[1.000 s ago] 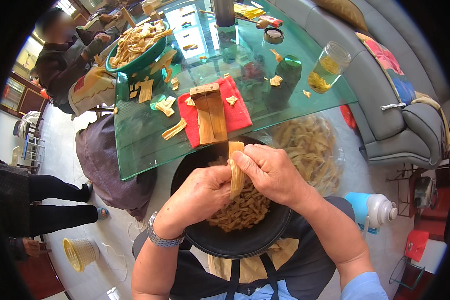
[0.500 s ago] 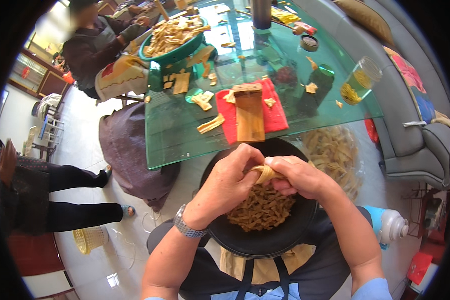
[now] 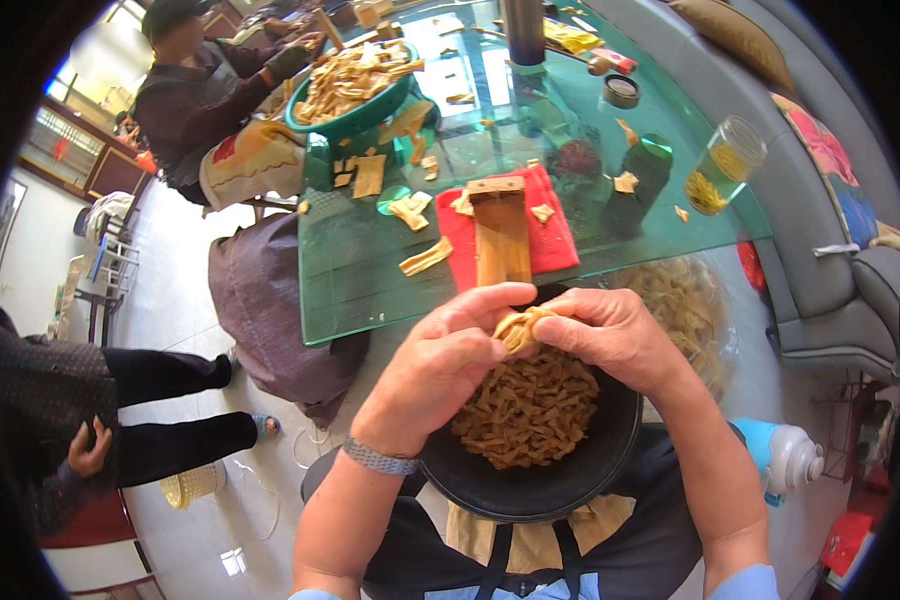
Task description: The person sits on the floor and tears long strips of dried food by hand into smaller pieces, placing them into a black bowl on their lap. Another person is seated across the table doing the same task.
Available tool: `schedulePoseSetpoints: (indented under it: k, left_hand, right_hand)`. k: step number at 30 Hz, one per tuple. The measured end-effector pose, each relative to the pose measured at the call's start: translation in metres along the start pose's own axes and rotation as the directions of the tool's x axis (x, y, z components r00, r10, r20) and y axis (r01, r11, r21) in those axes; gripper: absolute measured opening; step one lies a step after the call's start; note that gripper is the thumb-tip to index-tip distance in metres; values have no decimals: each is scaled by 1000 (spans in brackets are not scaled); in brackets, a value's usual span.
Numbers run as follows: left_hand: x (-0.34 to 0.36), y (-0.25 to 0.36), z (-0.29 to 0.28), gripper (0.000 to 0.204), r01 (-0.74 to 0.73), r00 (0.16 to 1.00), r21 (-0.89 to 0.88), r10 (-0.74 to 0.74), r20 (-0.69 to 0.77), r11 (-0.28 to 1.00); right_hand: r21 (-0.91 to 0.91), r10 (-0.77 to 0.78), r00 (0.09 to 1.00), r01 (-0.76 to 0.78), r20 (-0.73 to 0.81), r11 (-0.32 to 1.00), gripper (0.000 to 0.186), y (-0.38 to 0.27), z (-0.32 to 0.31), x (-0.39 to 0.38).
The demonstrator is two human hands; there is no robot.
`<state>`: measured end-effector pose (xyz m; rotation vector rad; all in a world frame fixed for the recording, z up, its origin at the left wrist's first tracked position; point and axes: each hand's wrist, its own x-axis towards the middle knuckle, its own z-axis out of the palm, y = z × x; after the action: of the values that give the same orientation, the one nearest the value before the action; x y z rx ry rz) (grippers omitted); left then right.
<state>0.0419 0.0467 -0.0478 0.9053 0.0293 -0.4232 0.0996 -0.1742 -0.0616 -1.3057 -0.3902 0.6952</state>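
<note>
A tan, pliable strip (image 3: 518, 332), folded into a small bundle, is pinched between my two hands; its exact kind I cannot tell. My left hand (image 3: 435, 355) grips it from the left with thumb and fingers. From the other side, the thumb of my right hand (image 3: 610, 332) presses on it against the curled fingers. Below them, a black basin (image 3: 615, 465) rests at my lap with a heap of small twisted tan pieces (image 3: 525, 415) inside. Just beyond my hands, a wooden block-like tool (image 3: 502, 235) lies on a red cloth (image 3: 552, 215) at the table edge.
Loose tan strips (image 3: 426, 257) are scattered on the glass table (image 3: 350, 295). A green basin (image 3: 355, 122) heaped with strips stands near a seated person (image 3: 195, 95). A glass jar (image 3: 722, 175) is at right, above a plastic bag of strips (image 3: 685, 315). Another person (image 3: 50, 420) stands at left.
Both hands have turned the strip, which now looks more tightly bundled, and my left fingers have straightened somewhat. The standing person's hand has lowered. The view has shifted slightly.
</note>
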Motion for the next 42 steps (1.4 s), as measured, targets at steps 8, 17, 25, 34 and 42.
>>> schedulePoseSetpoints:
  k: [8, 17, 25, 34, 42]
  left_hand:
    - [7, -16, 16, 27, -161, 919, 449, 299, -256, 879]
    - [-6, -12, 7, 26, -2, 970, 550, 136, -202, 835]
    - [-4, -16, 7, 19, -18, 929, 687, 266, -257, 726]
    - [-8, -3, -16, 22, -6, 917, 525, 214, -337, 851]
    - [-11, -8, -5, 31, -108, 932, 976, 360, 34, 189]
  right_hand:
    - [140, 124, 989, -111, -85, 984, 29, 2, 2, -5]
    - [71, 31, 999, -30, -17, 997, 26, 12, 12, -2]
    - [-409, -226, 968, 164, -106, 898, 26, 18, 15, -2]
    - [-457, -156, 984, 98, -91, 884, 22, 9, -5, -5]
    - [-613, -202, 977, 117, -72, 782, 18, 19, 11, -7]
